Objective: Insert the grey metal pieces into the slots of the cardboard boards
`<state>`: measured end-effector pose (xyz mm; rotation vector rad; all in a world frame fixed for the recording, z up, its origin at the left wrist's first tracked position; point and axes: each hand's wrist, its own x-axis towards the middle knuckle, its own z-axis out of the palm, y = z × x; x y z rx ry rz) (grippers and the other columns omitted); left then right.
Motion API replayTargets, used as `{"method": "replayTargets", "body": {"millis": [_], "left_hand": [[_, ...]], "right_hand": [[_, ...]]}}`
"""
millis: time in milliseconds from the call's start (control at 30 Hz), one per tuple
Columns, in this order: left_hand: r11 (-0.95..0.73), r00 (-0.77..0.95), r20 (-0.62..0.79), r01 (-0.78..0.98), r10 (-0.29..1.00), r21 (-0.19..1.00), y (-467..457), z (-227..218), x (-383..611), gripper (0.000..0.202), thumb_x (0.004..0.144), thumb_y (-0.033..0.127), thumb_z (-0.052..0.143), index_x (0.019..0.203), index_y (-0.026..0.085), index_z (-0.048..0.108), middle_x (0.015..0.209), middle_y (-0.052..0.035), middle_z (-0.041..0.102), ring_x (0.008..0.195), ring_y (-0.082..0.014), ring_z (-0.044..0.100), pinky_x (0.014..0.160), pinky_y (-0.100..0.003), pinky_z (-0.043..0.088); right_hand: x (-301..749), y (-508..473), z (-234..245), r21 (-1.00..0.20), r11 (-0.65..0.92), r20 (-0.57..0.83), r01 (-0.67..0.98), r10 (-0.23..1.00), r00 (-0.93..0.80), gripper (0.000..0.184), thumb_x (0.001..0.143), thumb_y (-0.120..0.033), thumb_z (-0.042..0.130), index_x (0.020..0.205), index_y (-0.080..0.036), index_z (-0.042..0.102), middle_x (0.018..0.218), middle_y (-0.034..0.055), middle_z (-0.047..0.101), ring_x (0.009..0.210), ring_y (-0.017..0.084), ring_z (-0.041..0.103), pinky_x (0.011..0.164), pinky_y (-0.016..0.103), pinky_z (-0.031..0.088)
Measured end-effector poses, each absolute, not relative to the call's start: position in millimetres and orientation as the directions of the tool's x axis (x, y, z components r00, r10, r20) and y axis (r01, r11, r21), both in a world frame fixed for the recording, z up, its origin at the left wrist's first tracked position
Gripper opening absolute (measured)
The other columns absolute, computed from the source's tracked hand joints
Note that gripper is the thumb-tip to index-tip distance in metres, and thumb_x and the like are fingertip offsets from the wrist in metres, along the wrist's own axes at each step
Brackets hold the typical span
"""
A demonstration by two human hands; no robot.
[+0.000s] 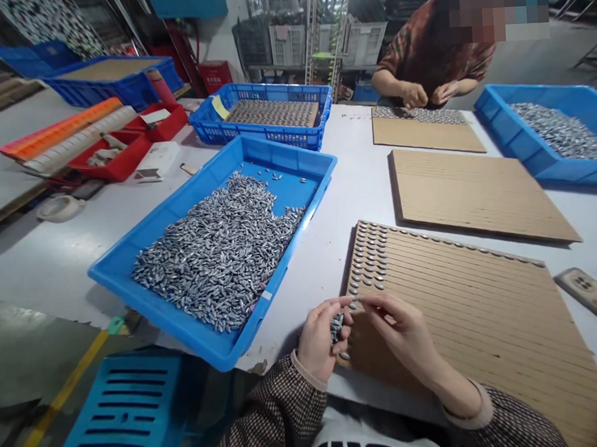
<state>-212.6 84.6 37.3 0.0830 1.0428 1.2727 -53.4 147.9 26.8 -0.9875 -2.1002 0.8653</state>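
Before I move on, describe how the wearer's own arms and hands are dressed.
The left hand and right hand are both ungloved. The left sleeve and right sleeve are long, in a small dark-and-light check. Each ends in a plain, pale beige-pink cuff at the wrist. No cables show on either arm.

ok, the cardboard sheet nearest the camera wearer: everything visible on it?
The cardboard sheet is brown, looks like corrugated board, and lies flat on the white table. Dark parallel lines run across it. Small silvery oval pieces sit in short rows at its left end and line the far edge; most of the rest is bare. The right hand and sleeve hide part of the near side; the left hand is at the left edge. Actual hand contact is unclear.
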Motion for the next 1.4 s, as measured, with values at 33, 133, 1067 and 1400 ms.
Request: {"method": "replayTargets", "body": {"millis": [33, 133, 1067, 1400], "left_hand": [[0.329, -0.079, -0.596, -0.772, 0.799, 0.543, 85.1, 37.2, -215.2, 0.032, 0.076, 0.034, 0.06, 0.099, 0.012, 0.062, 0.072, -0.001, 0.055, 0.049, -0.005, 0.044, 0.035, -0.015, 0.019], [0.254, -0.144, -0.608, -0.815, 0.781, 0.52, 85.9, 35.6, -221.8, 0.026, 0.074, 0.028, 0.059, 0.096, 0.013, 0.058, 0.072, -0.0011, 0.056, 0.05, -0.0058, 0.046, 0.036, -0.015, 0.021], [0.301, -0.13, -0.585, -0.756, 0.801, 0.581, 79.8, 32.8, -214.5, 0.028, 0.07, 0.026, 0.068, 0.092, 0.017, 0.053, 0.071, -0.0004, 0.059, 0.051, -0.0053, 0.047, 0.039, -0.014, 0.022], [0.358, -0.098, -0.575, -0.695, 0.813, 0.624, 80.2, 34.3, -204.3, 0.03, 0.072, 0.035, 0.071, 0.088, 0.018, 0.053, 0.07, 0.0025, 0.055, 0.049, -0.0036, 0.044, 0.038, -0.014, 0.02]], "right_hand": [[-48.8, 153.0, 21.8, -0.724, 0.537, 0.311, 0.432, 0.814, -0.491, 0.017, 0.092, -0.023, 0.051, 0.101, -0.023, 0.066, 0.088, 0.0047, 0.069, 0.075, 0.016, 0.063, 0.065, 0.027, 0.052], [-37.5, 168.6, 4.9, -0.529, 0.655, 0.406, 0.54, 0.754, -0.517, 0.019, 0.093, -0.02, 0.049, 0.099, -0.022, 0.066, 0.09, 0.0059, 0.069, 0.079, 0.018, 0.063, 0.071, 0.031, 0.052], [-60.5, 160.4, 32.3, -0.783, 0.475, 0.138, 0.402, 0.762, -0.632, 0.017, 0.093, -0.031, 0.051, 0.097, -0.022, 0.066, 0.085, 0.0041, 0.067, 0.07, 0.015, 0.062, 0.058, 0.025, 0.048], [-71.1, 140.0, 33.2, -0.91, 0.348, 0.176, 0.227, 0.818, -0.547, 0.015, 0.092, -0.026, 0.053, 0.099, -0.023, 0.067, 0.094, 0.0054, 0.069, 0.086, 0.017, 0.065, 0.071, 0.028, 0.054]]}}
